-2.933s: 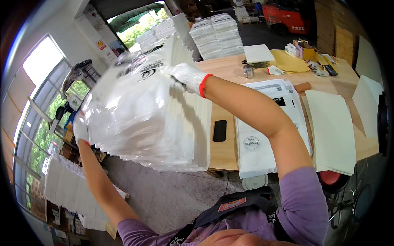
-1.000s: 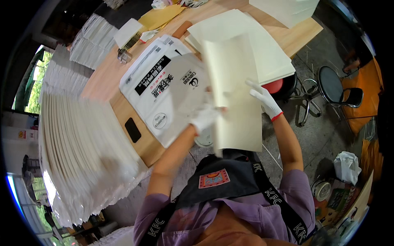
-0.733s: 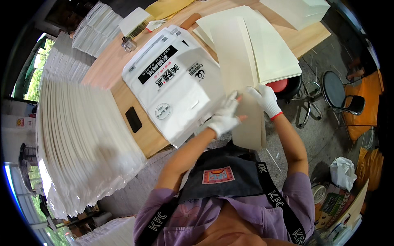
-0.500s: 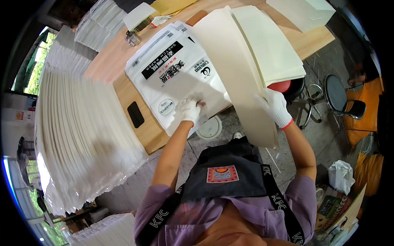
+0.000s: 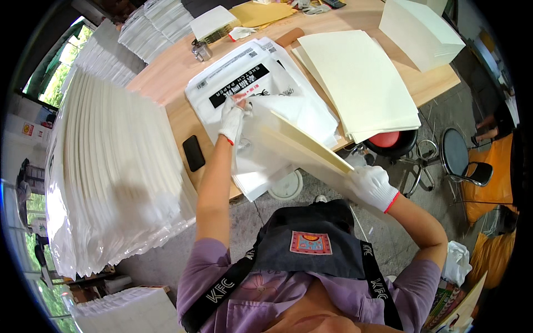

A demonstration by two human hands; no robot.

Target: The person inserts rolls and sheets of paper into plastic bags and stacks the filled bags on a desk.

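Note:
My left hand (image 5: 232, 120), in a white knit glove, grips the raised edge of a clear plastic bag (image 5: 256, 145) over the pile of printed paper bags (image 5: 226, 77). In my gloved right hand (image 5: 372, 187) is a thin stack of cream paper sheets (image 5: 316, 151), held by its near end and tilted. The far end of these sheets lies at the plastic bag's opening; how far inside it reaches, I cannot tell. To the right on the table rests another stack of cream paper (image 5: 358, 83).
A tall plastic-wrapped pile of white packs (image 5: 122, 166) stands at the left, beside a black phone (image 5: 194, 153). A metal pot (image 5: 201, 51) sits at the back. Folded cream card (image 5: 422, 36) stands far right; a round stool (image 5: 458, 150) is on the floor.
The held sheets have swung left, from beside the paper stack to the bag. My left hand has moved up and left, lifting the bag's edge off the pile. The view has shifted slightly.

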